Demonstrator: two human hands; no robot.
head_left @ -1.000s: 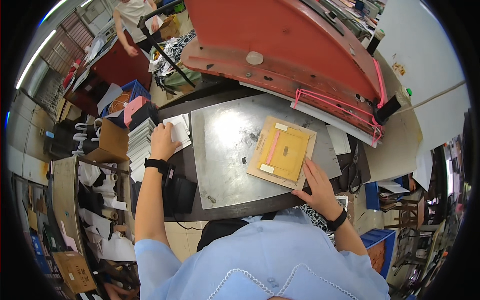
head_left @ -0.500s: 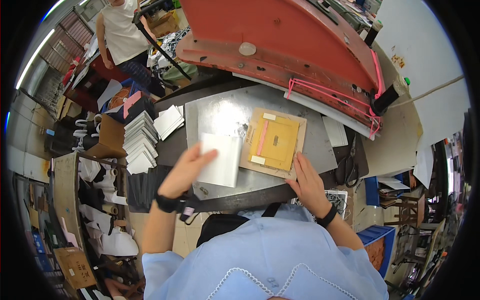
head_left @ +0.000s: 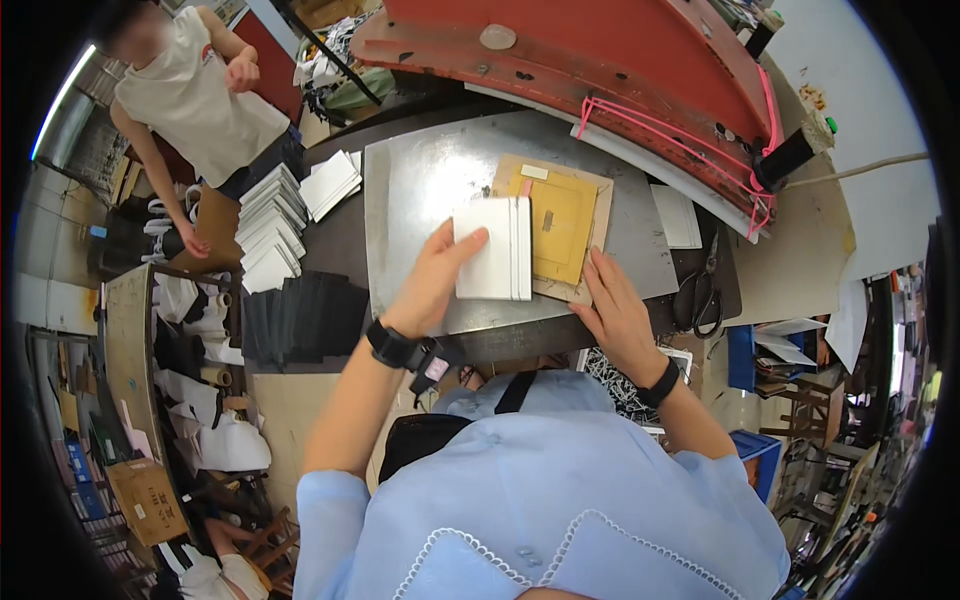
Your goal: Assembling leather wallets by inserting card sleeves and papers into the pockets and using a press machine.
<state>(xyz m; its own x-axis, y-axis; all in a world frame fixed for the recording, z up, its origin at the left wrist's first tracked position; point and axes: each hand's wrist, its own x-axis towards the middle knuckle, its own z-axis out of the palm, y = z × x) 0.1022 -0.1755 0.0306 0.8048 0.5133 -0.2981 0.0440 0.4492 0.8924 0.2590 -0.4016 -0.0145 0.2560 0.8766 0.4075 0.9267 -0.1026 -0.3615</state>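
Note:
My left hand [head_left: 440, 275] grips a white rectangular panel [head_left: 493, 255] by its left side, thumb on top and fingers hidden beneath. Thin dark lines run along the panel's right side. It overlaps the left part of a yellow plate [head_left: 570, 225], which lies on a tan board [head_left: 603, 215] with a pale tab near the top. My right hand [head_left: 618, 305] has its fingers stretched out against the board's lower right corner, holding nothing. Under the board is a grey metal sheet [head_left: 410, 180] on a dark table.
A red machine [head_left: 600, 75] with pink cord overhangs the far side. Left of the metal sheet sit fanned white pieces [head_left: 270, 225] and black pieces [head_left: 305, 320]. Scissors [head_left: 707, 295] lie at the right. Another person [head_left: 205, 100] stands at the far left.
My left hand has moved right and slightly up with the white panel, now partly over the yellow plate. My right hand stays at the board's corner. The other person has come closer.

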